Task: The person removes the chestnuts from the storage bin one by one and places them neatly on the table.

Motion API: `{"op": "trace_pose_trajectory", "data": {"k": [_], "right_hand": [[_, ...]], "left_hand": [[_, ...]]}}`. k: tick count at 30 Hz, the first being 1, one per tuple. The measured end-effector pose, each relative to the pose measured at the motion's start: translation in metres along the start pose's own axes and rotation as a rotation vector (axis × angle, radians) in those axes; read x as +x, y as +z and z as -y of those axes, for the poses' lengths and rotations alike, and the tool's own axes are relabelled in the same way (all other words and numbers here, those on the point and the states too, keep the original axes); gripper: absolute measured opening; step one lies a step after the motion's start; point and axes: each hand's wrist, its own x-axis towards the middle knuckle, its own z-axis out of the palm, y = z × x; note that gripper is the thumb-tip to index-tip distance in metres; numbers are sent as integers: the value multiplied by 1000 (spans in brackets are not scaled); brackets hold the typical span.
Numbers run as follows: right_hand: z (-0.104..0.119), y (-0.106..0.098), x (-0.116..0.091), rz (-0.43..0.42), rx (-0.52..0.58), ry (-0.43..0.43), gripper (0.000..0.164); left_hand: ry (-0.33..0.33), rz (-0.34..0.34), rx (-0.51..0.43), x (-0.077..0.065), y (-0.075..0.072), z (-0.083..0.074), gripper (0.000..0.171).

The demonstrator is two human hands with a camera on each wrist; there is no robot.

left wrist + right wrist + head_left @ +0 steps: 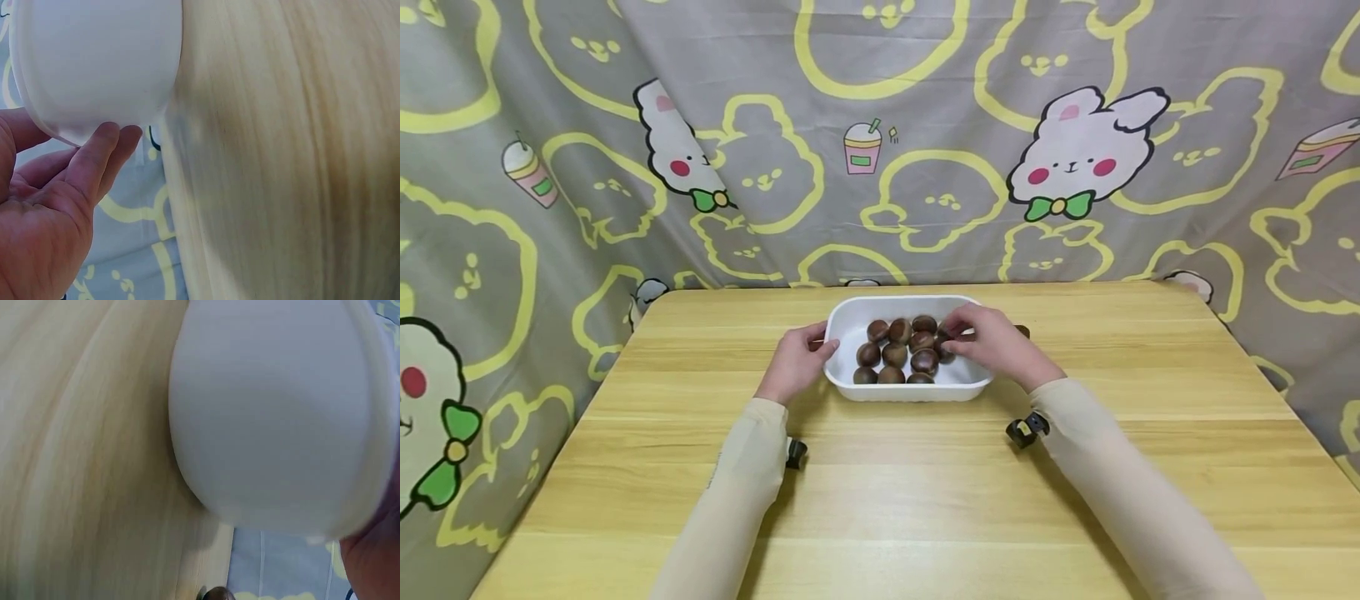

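A white rounded tray (910, 392) stands on the wooden table and holds several glossy brown chestnuts (894, 354), lying in loose rows. My left hand (797, 363) grips the tray's left end, thumb on the rim; in the left wrist view its fingers (94, 153) bend against the tray's outer wall. Over the right end of the tray reaches my right hand (996, 340), thumb and fingers pinching a chestnut (945, 348) among the others. In the right wrist view, the tray wall (275, 419) covers most of that hand (375, 556).
Beyond the right hand, a dark chestnut (1022, 331) lies on the table (895, 492) outside the tray, partly hidden. A grey curtain (940, 200) with cartoon prints hangs behind the table and along its sides. Dark wrist cameras (1027, 429) stick out from both sleeves.
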Motion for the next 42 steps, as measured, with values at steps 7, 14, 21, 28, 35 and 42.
{"op": "trace_pose_trajectory", "data": {"k": [7, 14, 21, 28, 35, 42], "right_hand": [[1, 7, 7, 37, -125, 24, 28], [1, 8, 11, 44, -157, 1, 26], [3, 11, 11, 64, -278, 8, 26], [3, 13, 12, 99, -349, 19, 27], [5, 13, 13, 151, -356, 4, 28], [6, 10, 12, 144, -300, 9, 26]], "left_hand": [[-3, 2, -12, 1, 2, 1, 44], [1, 4, -10, 1, 2, 1, 45], [0, 2, -11, 0, 1, 0, 45], [0, -3, -9, 0, 2, 1, 44], [-4, -6, -14, 1, 2, 3, 44], [2, -11, -19, 1, 2, 4, 44]]}}
